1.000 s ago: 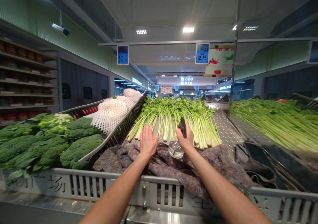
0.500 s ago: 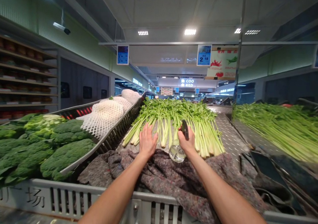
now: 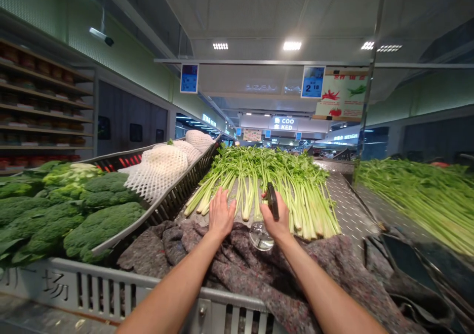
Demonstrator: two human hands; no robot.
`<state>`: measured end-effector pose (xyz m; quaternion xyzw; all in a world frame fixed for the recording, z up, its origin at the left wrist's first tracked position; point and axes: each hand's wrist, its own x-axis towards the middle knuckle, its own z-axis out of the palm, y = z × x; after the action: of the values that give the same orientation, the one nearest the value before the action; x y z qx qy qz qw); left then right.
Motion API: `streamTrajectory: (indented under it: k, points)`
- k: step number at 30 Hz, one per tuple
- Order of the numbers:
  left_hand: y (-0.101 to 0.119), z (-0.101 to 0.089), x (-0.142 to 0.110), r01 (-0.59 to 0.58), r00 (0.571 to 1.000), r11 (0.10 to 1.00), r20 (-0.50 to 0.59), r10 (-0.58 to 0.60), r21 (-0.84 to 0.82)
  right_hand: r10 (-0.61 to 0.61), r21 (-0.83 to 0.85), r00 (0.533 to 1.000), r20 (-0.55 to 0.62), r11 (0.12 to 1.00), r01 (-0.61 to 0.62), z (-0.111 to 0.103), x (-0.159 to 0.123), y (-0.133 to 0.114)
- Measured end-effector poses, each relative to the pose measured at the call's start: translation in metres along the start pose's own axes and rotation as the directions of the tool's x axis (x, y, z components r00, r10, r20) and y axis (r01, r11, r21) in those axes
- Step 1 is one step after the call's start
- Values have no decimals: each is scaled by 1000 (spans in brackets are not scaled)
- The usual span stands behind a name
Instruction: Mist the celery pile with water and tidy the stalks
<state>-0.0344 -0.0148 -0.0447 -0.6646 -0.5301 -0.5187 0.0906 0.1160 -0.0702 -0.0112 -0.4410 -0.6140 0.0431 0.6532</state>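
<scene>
My right hand (image 3: 276,218) is closed around a spray bottle (image 3: 261,236) with a clear body and a black head. The bottle is tilted, its clear body low beside my wrist and its head raised toward the celery. My left hand (image 3: 221,213) holds nothing; its fingers are stretched out over the metal shelf at the lower ends of the stalks. I cannot tell whether it touches them. In front of both hands, leafy celery (image 3: 259,168) lies fanned out, leaves to the back and pale stalk ends toward me. A crumpled grey-brown cloth (image 3: 237,265) lies beneath my wrists.
On the left are broccoli (image 3: 107,195) and net-wrapped produce (image 3: 159,168), with a black crate side (image 3: 181,186) between them and the celery. A grey slatted rail (image 3: 126,279) runs along the front. A mirror (image 3: 414,200) on the right reflects the celery. Price signs (image 3: 313,82) hang above.
My view has shifted and tilted slightly. My right hand and the spray bottle have come a little nearer to me. My left hand stays outstretched in nearly the same place.
</scene>
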Motion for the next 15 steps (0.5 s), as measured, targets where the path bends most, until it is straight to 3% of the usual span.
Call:
streamTrajectory:
  k: [8,12,15]
  points:
    - [2,-5,-7,-4,1000,1000,-3,4,-3,116,-32,983,-141,992,-122,-25,7,7]
    - [1,-5,-4,19,987,999,161,-11,-47,140,-51,976,-169,987,-150,-37,14,13]
    - [23,-24,2,97,966,978,254,-47,-185,165,-37,968,-188,984,-175,-41,17,13]
